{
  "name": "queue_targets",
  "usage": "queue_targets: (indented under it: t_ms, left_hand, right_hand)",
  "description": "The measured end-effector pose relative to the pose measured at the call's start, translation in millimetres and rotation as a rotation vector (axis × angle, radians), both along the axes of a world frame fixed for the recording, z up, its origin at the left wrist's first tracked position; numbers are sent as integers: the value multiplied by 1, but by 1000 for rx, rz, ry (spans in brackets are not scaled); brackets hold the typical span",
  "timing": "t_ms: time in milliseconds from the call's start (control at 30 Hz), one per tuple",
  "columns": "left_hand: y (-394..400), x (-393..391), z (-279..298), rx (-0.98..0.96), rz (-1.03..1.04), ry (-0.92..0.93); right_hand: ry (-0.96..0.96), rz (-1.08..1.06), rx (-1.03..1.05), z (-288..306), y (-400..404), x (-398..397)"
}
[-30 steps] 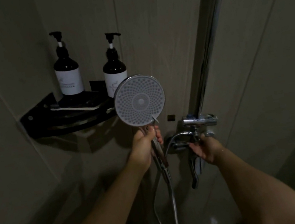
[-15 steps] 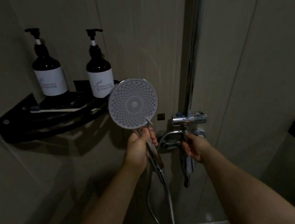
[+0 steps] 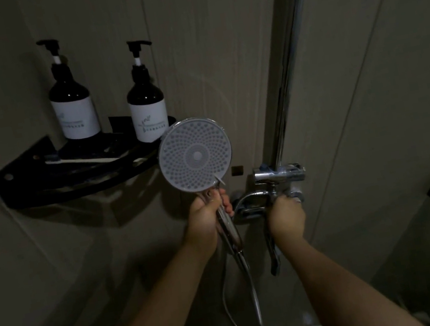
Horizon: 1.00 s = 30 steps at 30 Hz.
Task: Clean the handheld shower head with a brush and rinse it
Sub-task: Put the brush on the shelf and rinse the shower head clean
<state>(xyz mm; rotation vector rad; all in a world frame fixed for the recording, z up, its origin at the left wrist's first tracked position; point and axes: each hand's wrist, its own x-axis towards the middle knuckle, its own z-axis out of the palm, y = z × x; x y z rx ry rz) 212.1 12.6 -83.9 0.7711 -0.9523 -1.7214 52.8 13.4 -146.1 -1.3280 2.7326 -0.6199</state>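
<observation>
Dim tiled shower wall [image 3: 216,47], corner shelf [image 3: 24,179]

You view a dim, underexposed frame; glare streaks the chrome riser pipe [image 3: 288,63], and wide-angle distortion bends the edges.

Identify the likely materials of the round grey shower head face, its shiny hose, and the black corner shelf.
Round grey shower head face: matte, dotted with nubs, probably plastic with rubbery nozzles. Shiny hose: bright glints suggest chromed metal. Black corner shelf: thin, dark, holed wall plate; likely coated metal, possibly plastic.
</observation>
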Motion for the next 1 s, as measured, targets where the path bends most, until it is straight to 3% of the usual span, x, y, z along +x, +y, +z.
queue_targets:
  t_ms: [67,133,300,400,533,700,867,1000]
  left_hand:
    - [-1,-2,0,-5,4,-18]
    - [-4,-3,-1,-11,10,-29]
    - [-7,-7,-1,-40,29,-24]
    - [-7,-10,2,-64,40,-9]
    - [-11,-12,3,-90,36,2]
    - [-7,-18,1,-115,36,-6]
    - [4,-19,0,-97,53,23]
    - [5,-15,0,-85,68,34]
  right_hand:
    - [115,22,-22,-8,0,1]
    - [64,51,-97,-12,2,-3]
    - [-668,103,-380,-21,10,-22]
    - [-1006,-29,-548,-25,21,-29]
    - [-1404,-164,-551,-20,21,-45]
    - [-1602,-42,-386,-4,13,-45]
    - [-1874,-50,-461,-2,7,-41]
    - [-1855,-72,-468,-4,4,-40]
